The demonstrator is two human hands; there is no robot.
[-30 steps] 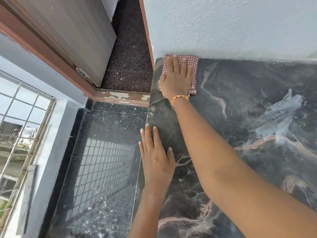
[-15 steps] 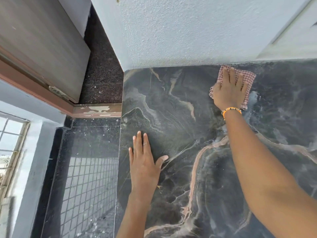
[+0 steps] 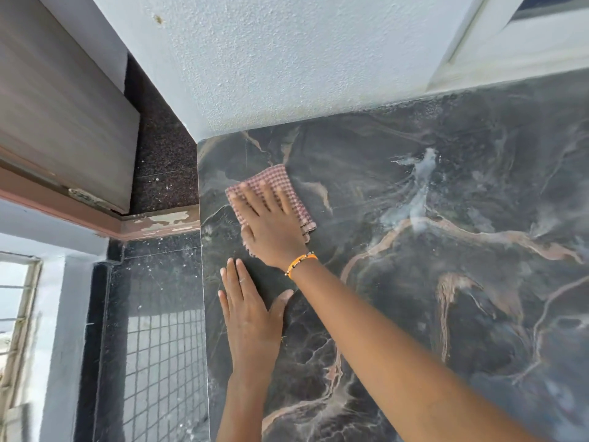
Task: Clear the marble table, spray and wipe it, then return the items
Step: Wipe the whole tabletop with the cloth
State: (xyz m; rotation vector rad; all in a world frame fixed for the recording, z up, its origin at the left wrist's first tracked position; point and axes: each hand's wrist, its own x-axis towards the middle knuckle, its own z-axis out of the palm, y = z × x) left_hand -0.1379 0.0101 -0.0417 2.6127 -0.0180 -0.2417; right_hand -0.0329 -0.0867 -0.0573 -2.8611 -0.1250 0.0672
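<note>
A dark marble table (image 3: 430, 282) with pale and rust veins fills the right of the view. A folded red-and-white checked cloth (image 3: 277, 183) lies flat on it near the far left corner. My right hand (image 3: 271, 224) presses down on the cloth with straight, spread fingers; an orange bracelet is on its wrist. Just below it, my left hand (image 3: 248, 317) rests flat on the marble by the left edge, fingers straight. A wet, whitish smear (image 3: 414, 193) shows on the marble further right.
A textured white wall (image 3: 287, 59) borders the table's far edge. Left of the table are a dark granite floor (image 3: 159, 314), a wooden door (image 3: 63, 116) with its frame, and a barred window (image 3: 16, 314) at the far left.
My right hand has slid the cloth from the far right side of the table back to the left, near the corner. My left hand stays flat in place.
</note>
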